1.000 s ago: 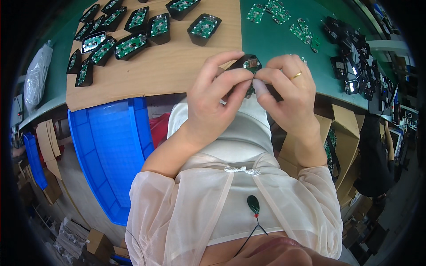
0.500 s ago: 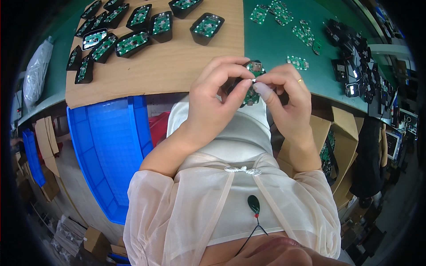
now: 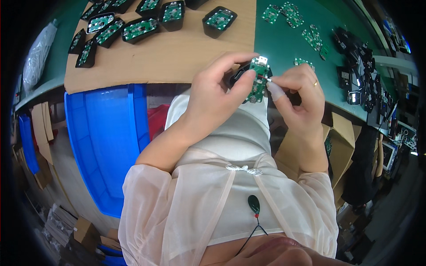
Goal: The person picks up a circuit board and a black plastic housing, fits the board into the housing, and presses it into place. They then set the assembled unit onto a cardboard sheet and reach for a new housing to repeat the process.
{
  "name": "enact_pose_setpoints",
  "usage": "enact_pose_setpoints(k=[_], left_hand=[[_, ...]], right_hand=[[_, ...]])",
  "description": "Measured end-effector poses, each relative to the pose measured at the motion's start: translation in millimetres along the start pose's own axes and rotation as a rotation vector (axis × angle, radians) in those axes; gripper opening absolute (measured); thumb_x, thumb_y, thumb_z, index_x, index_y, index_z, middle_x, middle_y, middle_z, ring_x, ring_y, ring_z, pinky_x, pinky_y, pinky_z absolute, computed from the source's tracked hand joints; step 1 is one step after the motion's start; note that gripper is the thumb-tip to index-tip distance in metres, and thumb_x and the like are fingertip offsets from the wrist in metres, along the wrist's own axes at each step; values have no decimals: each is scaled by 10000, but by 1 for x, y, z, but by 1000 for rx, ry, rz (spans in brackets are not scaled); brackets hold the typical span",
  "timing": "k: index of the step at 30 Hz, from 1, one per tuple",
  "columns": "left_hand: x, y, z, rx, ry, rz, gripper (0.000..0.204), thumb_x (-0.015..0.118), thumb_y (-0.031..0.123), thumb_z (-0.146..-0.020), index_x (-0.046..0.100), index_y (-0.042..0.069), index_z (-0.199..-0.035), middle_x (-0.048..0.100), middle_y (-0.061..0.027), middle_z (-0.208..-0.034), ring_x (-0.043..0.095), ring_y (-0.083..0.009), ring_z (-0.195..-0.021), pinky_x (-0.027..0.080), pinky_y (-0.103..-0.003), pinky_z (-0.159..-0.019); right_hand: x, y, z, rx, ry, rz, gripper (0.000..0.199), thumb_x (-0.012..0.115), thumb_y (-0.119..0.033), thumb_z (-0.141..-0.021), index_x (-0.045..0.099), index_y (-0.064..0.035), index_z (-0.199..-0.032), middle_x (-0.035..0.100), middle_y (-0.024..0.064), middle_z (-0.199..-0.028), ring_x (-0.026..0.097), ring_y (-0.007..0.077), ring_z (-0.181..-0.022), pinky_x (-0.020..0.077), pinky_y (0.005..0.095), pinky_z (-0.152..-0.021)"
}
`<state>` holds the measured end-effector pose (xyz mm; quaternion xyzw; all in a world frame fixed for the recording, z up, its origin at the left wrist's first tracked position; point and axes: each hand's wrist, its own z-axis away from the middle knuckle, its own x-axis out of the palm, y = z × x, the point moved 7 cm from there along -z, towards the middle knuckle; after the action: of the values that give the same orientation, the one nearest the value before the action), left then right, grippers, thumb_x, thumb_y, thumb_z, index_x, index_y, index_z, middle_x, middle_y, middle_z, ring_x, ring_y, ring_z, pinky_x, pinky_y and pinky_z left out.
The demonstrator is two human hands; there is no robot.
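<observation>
Change: the green circuit board [image 3: 257, 80] now stands lifted out of the black housing [image 3: 235, 76], above the worktop's [image 3: 284, 40] near edge.
Left hand [image 3: 217, 88]: closed around board and housing.
Right hand [image 3: 297, 88]: fingertips pinching the board's edge.
Meaning: probably seating or aligning the board.

Seen from above, two bare hands meet over the person's lap at the near edge of a workbench. The left hand [image 3: 213, 88] grips a small green circuit board [image 3: 257, 80] together with a black housing [image 3: 234, 76] behind it. The right hand [image 3: 298, 91], wearing a ring and a fingertip cover, pinches the board's right edge. Beyond the left hand, black housings with green boards inside [image 3: 141, 27] sit on a cardboard sheet [image 3: 177, 55]. Beyond the right hand, loose green boards [image 3: 310, 35] lie on a green mat [image 3: 284, 42]. Left of the left forearm stands a blue plastic crate [image 3: 104, 142].
</observation>
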<state>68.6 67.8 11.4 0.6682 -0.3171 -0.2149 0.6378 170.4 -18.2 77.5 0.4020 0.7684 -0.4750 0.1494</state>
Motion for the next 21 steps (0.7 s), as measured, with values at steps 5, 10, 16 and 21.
enact_pose_setpoints(k=[5, 10, 16, 21], left_hand=[[-4, 14, 2, 142, 85, -78, 208, 590, 8, -761, 607, 42, -966, 575, -64, -853, 534, -105, -652, 420, -211, -544], [-3, 26, 3, 302, 30, -284, 152, 613, -1, -724, 615, 62, -862, 558, -79, -853, 559, -169, -680, 440, -246, -564], [-1, 22, 4, 261, -8, -310, 131, 612, -5, -751, 618, 61, -863, 558, -34, -984, 490, -29, -668, 351, -156, -486], [0, 21, 6, 174, -15, -270, 130, 649, 13, -710, 598, 45, -825, 541, -69, -870, 555, -163, -670, 449, -246, -564]], right_hand=[[2, -8, -5, -162, 2, 239, 193, 658, 24, -604, 576, -50, -761, 530, 44, -658, 492, 206, -590, 368, 296, -488], [6, -14, -7, -254, 5, 384, 196, 643, -9, -579, 570, -66, -752, 542, 33, -685, 505, 197, -608, 359, 293, -487], [10, -22, -8, -313, -52, 476, 199, 631, -41, -585, 567, -82, -769, 540, 7, -715, 510, 173, -631, 354, 283, -506], [13, -21, -8, -308, -144, 504, 186, 628, -48, -603, 561, -82, -773, 533, 2, -727, 507, 165, -642, 348, 275, -518]])
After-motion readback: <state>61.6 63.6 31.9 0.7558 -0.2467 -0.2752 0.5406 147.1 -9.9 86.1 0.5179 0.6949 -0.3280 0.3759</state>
